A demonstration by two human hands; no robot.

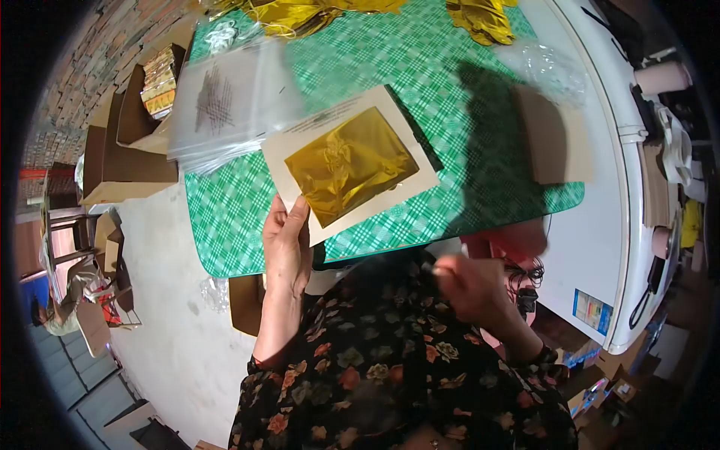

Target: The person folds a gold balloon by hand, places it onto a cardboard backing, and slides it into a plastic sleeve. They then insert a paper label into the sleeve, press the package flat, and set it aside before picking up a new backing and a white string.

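Note:
My left hand (285, 236) grips the lower left corner of a pale cardboard sheet (373, 100), thumb on its face. The sheet is tilted above the near part of the table. On its face lies a crinkled gold foil piece (351, 166), roughly rectangular, with small print on the card above it. My right hand (476, 289) is off the table in front of my chest, blurred, its fingers curled closed. Whether anything small is in them does not show.
A green checked tablecloth (360, 67) covers the table. Clear plastic bags (229, 97) lie at left, gold foil (300, 16) at the back, and a brown card (555, 135) at right. Open cardboard boxes (131, 165) stand left. A white refrigerator (600, 225) stands close at right.

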